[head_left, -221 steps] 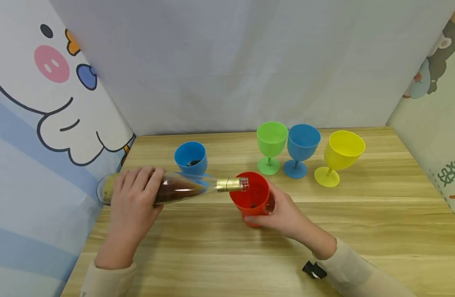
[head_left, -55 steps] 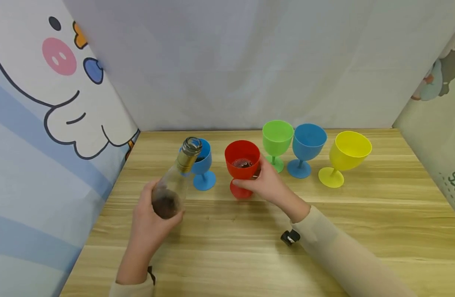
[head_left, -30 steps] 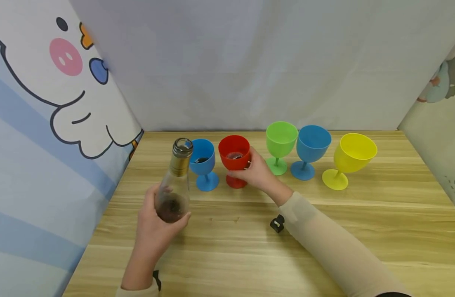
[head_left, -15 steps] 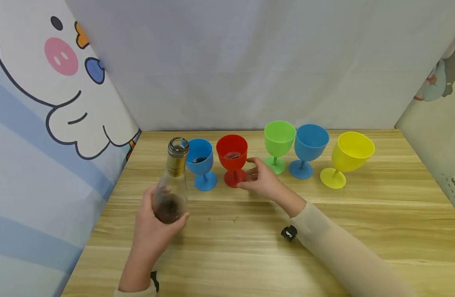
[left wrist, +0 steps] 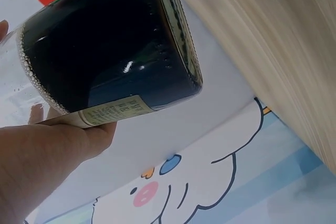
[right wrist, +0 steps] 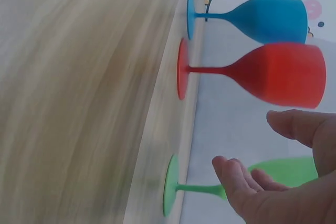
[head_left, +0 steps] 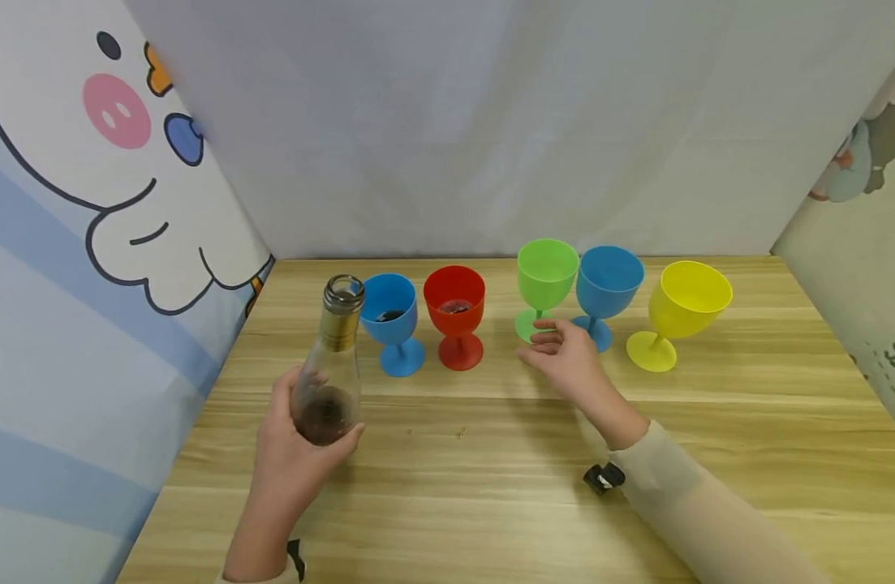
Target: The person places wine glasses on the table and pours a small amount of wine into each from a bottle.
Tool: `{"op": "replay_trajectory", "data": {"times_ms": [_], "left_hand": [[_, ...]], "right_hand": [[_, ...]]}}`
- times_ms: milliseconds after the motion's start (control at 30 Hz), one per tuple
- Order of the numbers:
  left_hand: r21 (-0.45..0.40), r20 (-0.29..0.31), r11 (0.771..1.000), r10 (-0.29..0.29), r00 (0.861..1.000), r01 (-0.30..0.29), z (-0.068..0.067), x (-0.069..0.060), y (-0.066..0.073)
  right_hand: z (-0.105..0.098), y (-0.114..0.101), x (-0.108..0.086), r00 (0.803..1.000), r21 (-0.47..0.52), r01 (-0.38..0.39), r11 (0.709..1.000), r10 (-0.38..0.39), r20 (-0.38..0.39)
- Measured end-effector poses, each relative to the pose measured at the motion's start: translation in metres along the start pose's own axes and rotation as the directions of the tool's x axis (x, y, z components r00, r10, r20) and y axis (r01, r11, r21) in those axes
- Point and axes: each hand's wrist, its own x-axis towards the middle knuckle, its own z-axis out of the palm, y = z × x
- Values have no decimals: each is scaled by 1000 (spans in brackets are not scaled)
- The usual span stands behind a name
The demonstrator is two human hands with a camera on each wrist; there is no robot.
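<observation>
My left hand [head_left: 290, 454] grips a clear glass bottle [head_left: 329, 389] with a gold neck band, held upright, its mouth uncapped. Dark liquid fills its lower part, seen closely in the left wrist view, where the bottle's base looks raised off the table. My right hand [head_left: 567, 365] holds nothing; its fingers are spread apart from the thumb, just in front of the green goblet [head_left: 546, 272]. The right wrist view shows that hand beside the green goblet [right wrist: 197, 188]. Left of it stand a red goblet [head_left: 455, 300] and a blue goblet [head_left: 390, 312], each with dark liquid inside.
Right of the green goblet are a second blue goblet [head_left: 609, 284] and a yellow goblet [head_left: 688, 300], with no liquid visible in them. A grey-white wall [head_left: 447, 138] closes off the back of the wooden table [head_left: 447, 503]. Cartoon-printed panels flank both sides.
Earlier the bottle was tipped over the red goblet; now it is upright. My right hand has set the red goblet beside the left blue one, let go, and moved right to the green goblet.
</observation>
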Motion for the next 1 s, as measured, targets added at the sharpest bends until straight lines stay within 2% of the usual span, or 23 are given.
{"op": "replay_trajectory", "data": {"times_ms": [200, 433, 667, 833, 1000], "left_hand": [[14, -14, 1000, 16, 1000, -15, -1, 0, -1], [22, -21, 1000, 9, 1000, -8, -2, -2, 1], [33, -35, 999, 14, 999, -13, -3, -2, 3], [38, -49, 999, 12, 999, -11, -3, -1, 2], [35, -40, 999, 22, 999, -21, -2, 0, 2]], "right_hand": [[-14, 7, 7, 996, -8, -84, 996, 83, -32], [-17, 12, 21, 989, 9, -144, 989, 144, -16], [-12, 18, 33, 995, 15, -93, 996, 94, -34], [-4, 16, 44, 994, 59, -33, 998, 39, -105], [1, 11, 54, 984, 90, 31, 995, -15, -179]]}}
